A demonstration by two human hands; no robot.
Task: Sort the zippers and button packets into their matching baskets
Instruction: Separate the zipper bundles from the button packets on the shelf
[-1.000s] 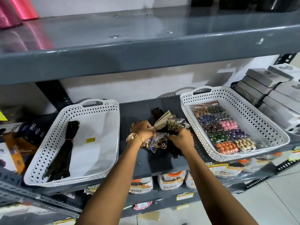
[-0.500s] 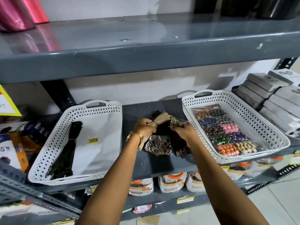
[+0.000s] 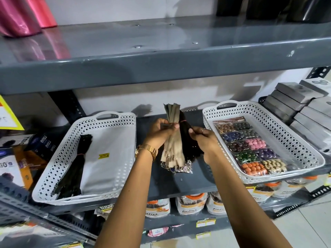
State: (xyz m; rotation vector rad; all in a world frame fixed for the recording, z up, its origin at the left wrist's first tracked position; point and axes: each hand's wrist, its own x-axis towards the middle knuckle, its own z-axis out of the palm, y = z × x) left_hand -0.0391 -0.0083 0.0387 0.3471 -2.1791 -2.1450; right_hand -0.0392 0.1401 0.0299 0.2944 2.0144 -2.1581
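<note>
Between two white baskets, my left hand [image 3: 159, 131] grips a beige zipper bundle [image 3: 172, 140], held upright above the grey shelf [image 3: 172, 183]. My right hand [image 3: 203, 140] holds a dark zipper bundle [image 3: 186, 140] right beside it. Under both bundles a clear packet of buttons [image 3: 179, 167] lies on the shelf. The left basket [image 3: 114, 120] holds one black zipper bundle [image 3: 75, 165]. The right basket [image 3: 286, 133] holds a sheet of coloured button packets [image 3: 250, 149].
Grey flat boxes [image 3: 295, 102] are stacked at the right end of the shelf, dark printed boxes [image 3: 41, 144] at the left. An upper shelf [image 3: 161, 56] hangs low overhead. Jars [image 3: 189, 204] stand on the shelf below.
Both hands have lifted the beige and dark zipper bundles up off the pile into an upright hold. The button packet stays on the shelf. The view has shifted closer.
</note>
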